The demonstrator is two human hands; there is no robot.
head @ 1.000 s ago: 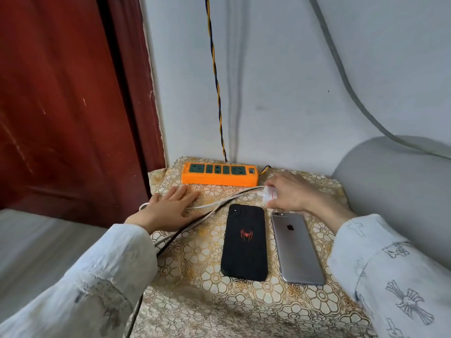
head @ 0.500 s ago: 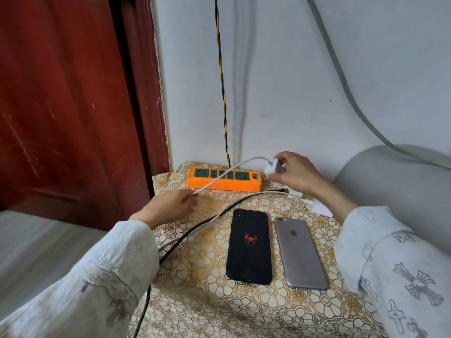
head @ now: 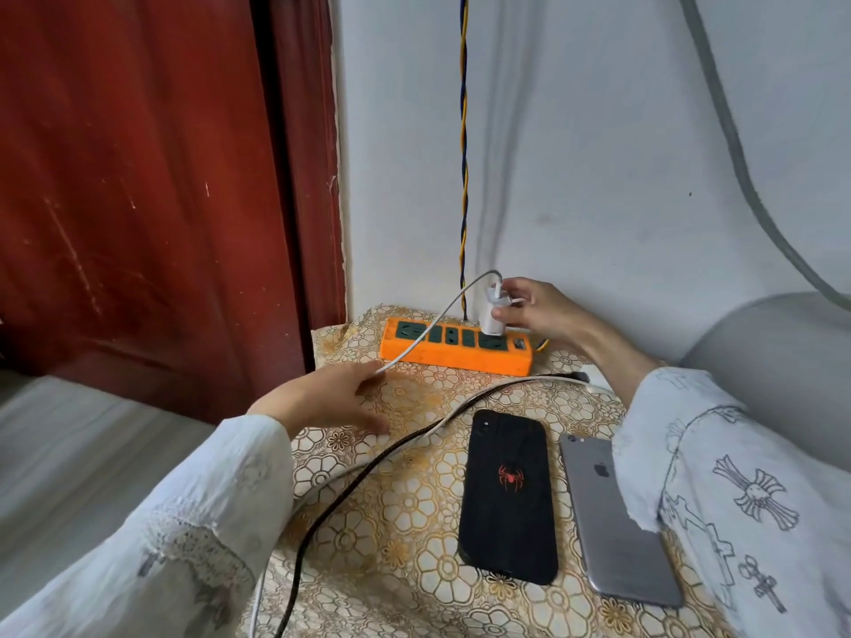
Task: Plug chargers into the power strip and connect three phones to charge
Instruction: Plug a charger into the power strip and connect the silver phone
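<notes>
one orange power strip (head: pixel 456 347) lies by the wall on the patterned cloth (head: pixel 405 513). the right hand (head: pixel 536 310) pinches one white charger (head: pixel 492 310) standing on a socket near the strip's right end. the left hand (head: pixel 331 398) has fingers closed on its white cable (head: pixel 433 324). two phones lie face down: one black phone (head: pixel 506 495), one grey phone (head: pixel 608 522) just beside it. one black braided cable (head: pixel 368 462) crosses the cloth.
</notes>
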